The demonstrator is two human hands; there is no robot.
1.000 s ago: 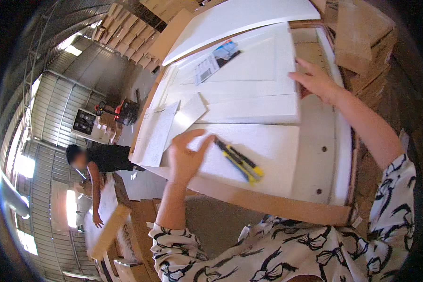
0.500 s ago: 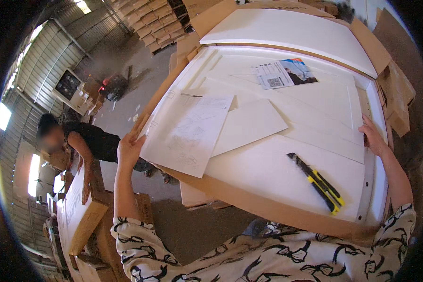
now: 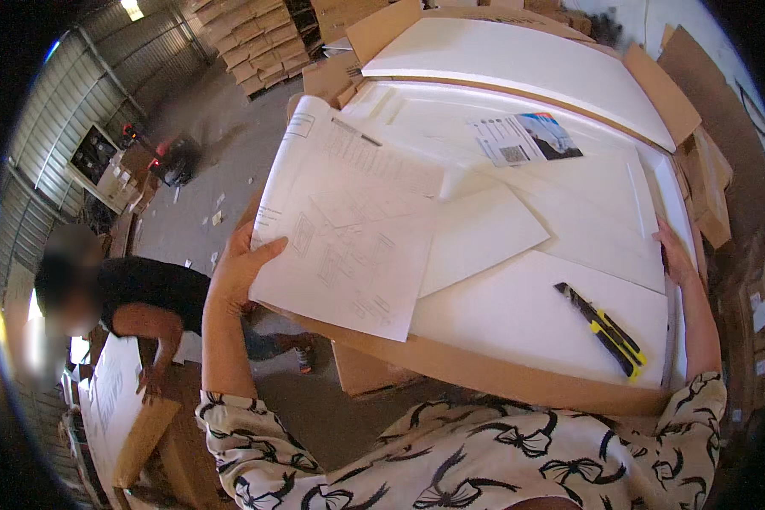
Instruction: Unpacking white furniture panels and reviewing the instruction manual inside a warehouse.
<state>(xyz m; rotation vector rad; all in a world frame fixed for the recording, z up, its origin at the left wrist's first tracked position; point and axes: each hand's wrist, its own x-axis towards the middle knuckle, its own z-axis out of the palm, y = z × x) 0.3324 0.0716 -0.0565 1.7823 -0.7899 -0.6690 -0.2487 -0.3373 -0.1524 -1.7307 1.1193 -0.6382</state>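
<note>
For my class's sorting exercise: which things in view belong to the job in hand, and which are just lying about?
Likely part of the job:
printed sheet, in the left hand
white contents, right hand at their edge
open carton around them
cutter, unheld on top
colour leaflet, likewise

Likely just lying about:
stacked cartons behind
pale floor scraps
red-and-black machine, background

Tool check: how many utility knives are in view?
1: a yellow-black knife on the white panel, nearer the right hand. Others may be hidden beneath the paper.
</note>
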